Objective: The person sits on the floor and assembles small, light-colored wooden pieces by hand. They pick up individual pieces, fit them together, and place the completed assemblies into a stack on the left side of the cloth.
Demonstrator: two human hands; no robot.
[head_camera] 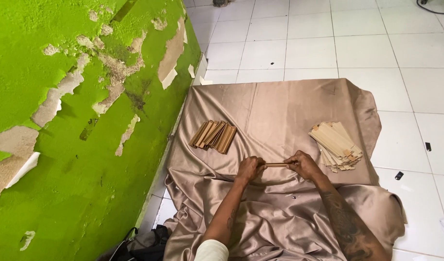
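Two hands, left hand (249, 168) and right hand (303, 164), each with fingers closed on one end of a narrow brown cardboard strip (277, 165), held level just above the tan satin cloth (280, 111); even pinching at both ends should keep its creases straight. Beyond: folded brown pieces (213, 136) far left near the green peeling wall (62, 121), flat pale blanks (336, 145) right at the cloth's edge. Open cloth lies between the piles; white tiled floor (376, 43) farthest.
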